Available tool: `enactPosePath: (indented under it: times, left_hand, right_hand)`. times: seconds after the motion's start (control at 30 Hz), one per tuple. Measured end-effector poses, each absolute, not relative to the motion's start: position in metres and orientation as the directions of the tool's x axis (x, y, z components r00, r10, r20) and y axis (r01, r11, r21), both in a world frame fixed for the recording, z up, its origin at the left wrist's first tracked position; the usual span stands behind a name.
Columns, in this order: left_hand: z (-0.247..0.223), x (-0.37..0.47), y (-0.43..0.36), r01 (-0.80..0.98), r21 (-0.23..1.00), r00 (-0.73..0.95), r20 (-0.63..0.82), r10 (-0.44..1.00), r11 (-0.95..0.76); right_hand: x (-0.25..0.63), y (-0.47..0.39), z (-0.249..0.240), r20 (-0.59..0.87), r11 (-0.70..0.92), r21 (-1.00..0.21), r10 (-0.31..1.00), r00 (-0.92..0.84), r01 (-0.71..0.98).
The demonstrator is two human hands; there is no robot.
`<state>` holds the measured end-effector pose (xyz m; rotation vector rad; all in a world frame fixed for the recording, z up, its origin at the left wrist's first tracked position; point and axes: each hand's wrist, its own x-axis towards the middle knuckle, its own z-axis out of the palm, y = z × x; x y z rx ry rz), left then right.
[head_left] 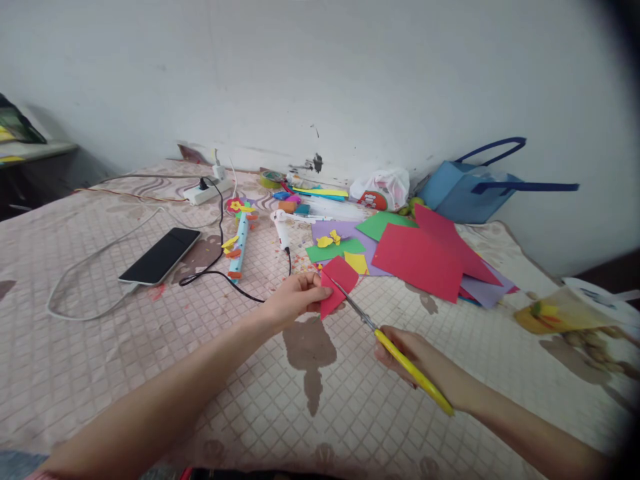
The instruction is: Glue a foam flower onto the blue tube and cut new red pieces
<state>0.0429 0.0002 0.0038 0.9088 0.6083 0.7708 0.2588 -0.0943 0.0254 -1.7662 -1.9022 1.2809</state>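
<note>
Between the thumb and fingers of my left hand (295, 297) is a small piece of red paper (341, 272), held over the table. My right hand (413, 357) is closed round the yellow handles of a pair of scissors (373, 325). The scissors' metal blades lie across the red paper, close to my left thumb. Just beyond the paper, a yellow paper square (356, 263) and a green paper piece (325, 252) rest on a purple sheet (320, 231). Larger red sheets (420, 261) overlap to the right.
A white glue gun (281, 230) and a decorated light-blue paper strip (241, 243) lie left of the papers. Farther left are a charging tablet (160, 257), looping cables and a power strip (207, 192). A blue bag (465, 193) stands at the back right.
</note>
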Motion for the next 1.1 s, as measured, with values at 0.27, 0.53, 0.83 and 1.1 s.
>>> enactPosePath:
  times: [0.27,0.53,0.83,1.1]
  left_hand:
    - [0.005,0.043,0.000,-0.322,0.857,0.584,-0.155,0.797,0.402]
    - [0.005,0.043,-0.001,-0.327,0.842,0.603,-0.163,0.781,0.428]
    - [0.004,0.042,0.000,-0.296,0.838,0.628,-0.192,0.754,0.459]
    - [0.005,0.043,-0.002,-0.288,0.839,0.640,-0.190,0.744,0.462]
  right_hand:
    - [0.257,-0.096,0.024,-0.365,-0.151,-0.775,0.900,-0.240,0.613]
    - [0.253,-0.097,0.037,-0.328,-0.013,-0.713,0.890,-0.317,0.701]
    - [0.257,-0.096,0.031,-0.421,-0.125,-0.756,0.844,-0.331,0.642]
    - [0.255,-0.094,0.034,-0.374,-0.071,-0.772,0.854,-0.361,0.632]
